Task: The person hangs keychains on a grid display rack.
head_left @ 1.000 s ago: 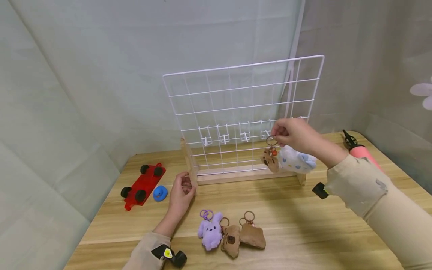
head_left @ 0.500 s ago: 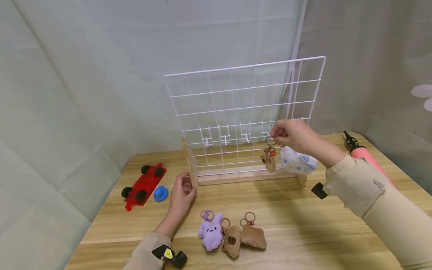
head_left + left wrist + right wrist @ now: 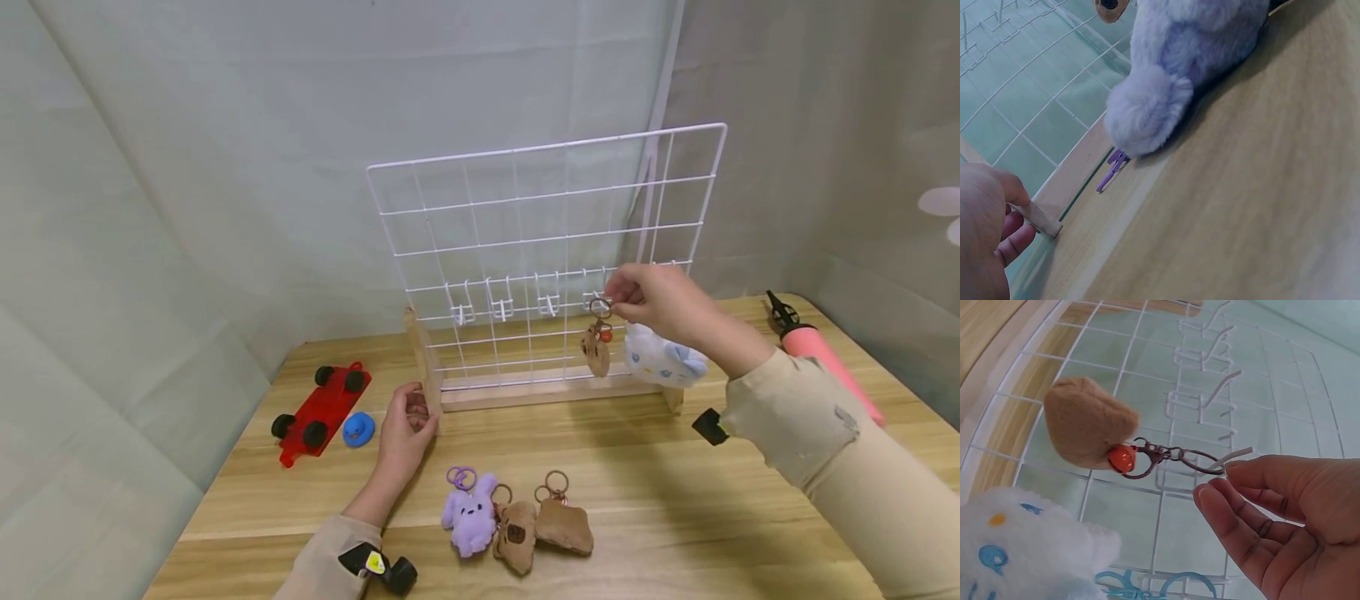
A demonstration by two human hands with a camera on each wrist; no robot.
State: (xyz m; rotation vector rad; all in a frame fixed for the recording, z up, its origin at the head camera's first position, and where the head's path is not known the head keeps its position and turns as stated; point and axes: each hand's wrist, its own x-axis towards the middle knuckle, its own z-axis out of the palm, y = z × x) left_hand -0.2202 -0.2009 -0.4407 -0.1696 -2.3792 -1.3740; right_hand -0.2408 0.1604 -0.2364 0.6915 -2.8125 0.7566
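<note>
My right hand pinches the metal ring of a brown plush keychain with an orange bead. In the right wrist view, a white hook tip passes through the ring beside my fingertips. To its right, a white plush keychain with blue ears hangs on the white wire grid rack. My left hand grips the wooden foot at the rack's left end. Nearer me lie a purple plush keychain and two brown plush keychains.
Several white hooks line the grid. On the left of the wooden table are a red toy car chassis with black wheels and a small blue toy. A pink pump-like cylinder with a black tip lies at the right.
The brown keychain's ring has shifted slightly up at the hook, and the plush hangs a little higher. My left hand stays on the rack's foot.
</note>
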